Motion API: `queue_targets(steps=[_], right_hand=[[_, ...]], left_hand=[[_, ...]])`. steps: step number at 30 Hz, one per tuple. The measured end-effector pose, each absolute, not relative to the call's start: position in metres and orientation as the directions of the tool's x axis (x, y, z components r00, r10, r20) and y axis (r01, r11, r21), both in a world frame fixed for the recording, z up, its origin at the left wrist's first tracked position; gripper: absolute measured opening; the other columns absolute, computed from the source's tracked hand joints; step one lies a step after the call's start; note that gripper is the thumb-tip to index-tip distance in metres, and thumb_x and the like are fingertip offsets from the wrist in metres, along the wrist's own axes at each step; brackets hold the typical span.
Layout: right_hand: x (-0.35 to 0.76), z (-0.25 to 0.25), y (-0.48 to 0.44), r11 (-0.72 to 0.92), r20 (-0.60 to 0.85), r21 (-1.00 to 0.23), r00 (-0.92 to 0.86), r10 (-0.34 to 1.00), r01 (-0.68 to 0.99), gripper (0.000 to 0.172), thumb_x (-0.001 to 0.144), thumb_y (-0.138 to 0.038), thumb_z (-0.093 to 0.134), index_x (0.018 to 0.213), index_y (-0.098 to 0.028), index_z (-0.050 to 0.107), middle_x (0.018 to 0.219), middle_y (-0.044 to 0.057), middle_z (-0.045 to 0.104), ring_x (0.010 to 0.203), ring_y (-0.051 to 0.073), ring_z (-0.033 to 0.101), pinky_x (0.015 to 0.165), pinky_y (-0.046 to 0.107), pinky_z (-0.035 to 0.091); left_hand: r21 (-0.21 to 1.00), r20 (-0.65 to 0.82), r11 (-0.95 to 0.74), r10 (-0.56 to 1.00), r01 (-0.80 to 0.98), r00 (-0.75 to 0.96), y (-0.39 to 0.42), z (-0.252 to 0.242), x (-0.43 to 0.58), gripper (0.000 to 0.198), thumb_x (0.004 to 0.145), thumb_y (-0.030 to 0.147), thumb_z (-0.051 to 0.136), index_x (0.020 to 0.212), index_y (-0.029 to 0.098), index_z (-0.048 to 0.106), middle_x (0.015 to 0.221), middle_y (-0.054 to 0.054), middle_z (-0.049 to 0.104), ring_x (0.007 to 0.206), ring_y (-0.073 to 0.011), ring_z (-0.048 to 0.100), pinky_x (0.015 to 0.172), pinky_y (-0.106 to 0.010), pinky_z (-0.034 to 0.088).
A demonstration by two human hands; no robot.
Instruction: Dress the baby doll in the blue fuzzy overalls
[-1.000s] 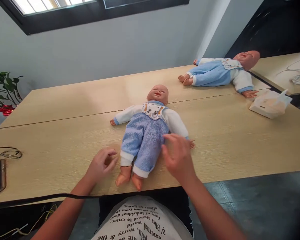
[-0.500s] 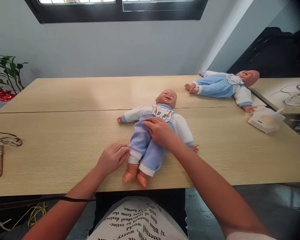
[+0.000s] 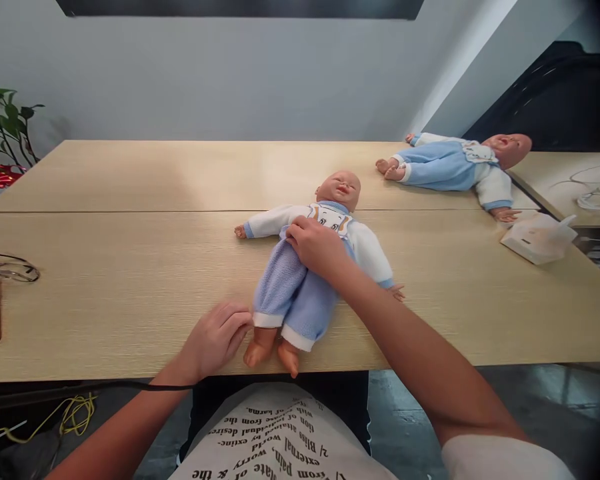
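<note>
Head view: a baby doll (image 3: pixel 291 293) lies on its back at the near edge of the table (image 3: pixel 130 267), its head at the far end and its bare feet over the rim. It wears blue fleece trousers, white sleeves and a printed bib. The right hand (image 3: pixel 316 245) rests on its chest, grip closed on the blue fabric. The left hand (image 3: pixel 215 340) touches the white cuff on the left. Its fingers are curled, and I cannot tell whether its grip holds the cuff. A second doll (image 3: pixel 450 167) lies far right.

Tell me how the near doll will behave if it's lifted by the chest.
Probably floppy: the near doll has a soft fleece body, so arms and legs would likely dangle. The hard-looking head may tip back. Unlikely to slide or roll, lying flat on the matte table under the right hand.
</note>
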State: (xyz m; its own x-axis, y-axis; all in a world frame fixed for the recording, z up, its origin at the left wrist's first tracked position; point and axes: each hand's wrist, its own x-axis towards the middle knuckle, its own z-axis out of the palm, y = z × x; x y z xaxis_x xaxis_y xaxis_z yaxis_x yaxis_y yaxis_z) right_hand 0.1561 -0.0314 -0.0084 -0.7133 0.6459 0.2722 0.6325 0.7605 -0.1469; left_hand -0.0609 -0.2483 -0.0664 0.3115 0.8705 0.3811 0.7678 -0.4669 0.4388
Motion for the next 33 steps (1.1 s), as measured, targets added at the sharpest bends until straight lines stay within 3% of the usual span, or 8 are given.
queue_targets(steps=[2,6,12,17,22,25,28,33], right_hand=[[0.161,-0.005,-0.061,0.794,0.348,-0.219,-0.715,0.606,0.567,0.022,0.107,-0.026,0.048,0.111,-0.017,0.067,0.115,0.013,0.065,0.101,0.026,0.058,0.081,0.038,0.044],[0.172,-0.009,-0.13,0.883,0.311,-0.291,-0.837,0.45,0.367,0.019,0.105,-0.034,0.054,0.1,-0.02,0.065,0.096,0.007,0.065,0.083,0.022,0.054,0.072,0.036,0.041],[0.168,-0.026,-0.168,0.915,0.258,-0.102,-0.878,0.404,0.391,0.02,0.098,-0.015,0.056,0.08,-0.021,0.058,0.083,0.005,0.06,0.07,0.02,0.047,0.062,0.037,0.03],[0.163,-0.03,-0.179,0.909,0.26,-0.022,-0.875,0.407,0.416,0.022,0.098,-0.011,0.054,0.079,-0.021,0.056,0.079,0.005,0.058,0.068,0.021,0.046,0.062,0.038,0.032],[0.168,-0.027,-0.195,0.907,0.238,-0.075,-0.876,0.42,0.415,0.021,0.1,-0.009,0.051,0.083,-0.02,0.057,0.081,0.005,0.059,0.069,0.021,0.048,0.063,0.037,0.034],[0.177,-0.027,-0.197,0.864,0.299,-0.226,-0.811,0.502,0.451,0.017,0.101,-0.012,0.051,0.089,-0.021,0.058,0.086,0.005,0.063,0.075,0.021,0.053,0.068,0.036,0.039],[0.187,-0.03,-0.202,0.762,0.421,-0.408,-0.637,0.645,0.503,0.011,0.102,-0.014,0.052,0.098,-0.021,0.059,0.093,0.007,0.066,0.087,0.023,0.058,0.078,0.037,0.044],[0.188,-0.038,-0.215,0.691,0.424,-0.406,-0.547,0.722,0.598,0.005,0.101,-0.019,0.059,0.102,-0.02,0.064,0.092,0.007,0.069,0.088,0.025,0.058,0.079,0.039,0.042]], left_hand=[[0.521,0.338,-0.418,0.901,0.744,0.27,-0.26,-0.072,-0.062,0.012,0.104,0.032,0.053,0.106,0.022,0.059,0.102,-0.007,0.071,0.093,-0.0215,0.069,0.083,-0.037,0.058],[0.519,0.312,-0.452,0.89,0.726,0.332,-0.281,-0.082,-0.058,0.044,0.092,0.061,0.067,0.11,0.021,0.06,0.097,-0.007,0.072,0.081,-0.0233,0.07,0.07,-0.038,0.059],[0.409,0.347,-0.492,0.863,0.768,0.368,-0.284,-0.085,-0.045,0.023,0.101,0.025,0.06,0.123,0.027,0.066,0.101,-0.004,0.076,0.08,-0.0183,0.073,0.068,-0.029,0.06],[0.377,0.407,-0.511,0.84,0.772,0.357,-0.285,-0.087,-0.045,0.024,0.101,0.021,0.061,0.124,0.024,0.068,0.106,-0.006,0.077,0.083,-0.018,0.075,0.069,-0.027,0.061],[0.382,0.429,-0.529,0.828,0.758,0.361,-0.287,-0.091,-0.046,0.029,0.1,0.018,0.064,0.128,0.024,0.065,0.108,-0.006,0.077,0.087,-0.0176,0.076,0.071,-0.027,0.062],[0.476,0.465,-0.498,0.842,0.725,0.274,-0.288,-0.091,-0.045,0.03,0.099,0.018,0.066,0.128,0.025,0.066,0.112,-0.007,0.076,0.095,-0.0194,0.076,0.081,-0.031,0.064],[0.698,0.423,-0.38,0.903,0.607,0.079,-0.29,-0.088,-0.041,0.024,0.098,0.023,0.068,0.122,0.026,0.068,0.113,-0.008,0.073,0.097,-0.0192,0.074,0.079,-0.031,0.066],[0.928,0.226,-0.178,0.968,0.327,-0.114,-0.295,-0.088,-0.035,0.023,0.095,0.032,0.072,0.117,0.026,0.072,0.115,-0.009,0.068,0.095,-0.0194,0.072,0.069,-0.028,0.066]])
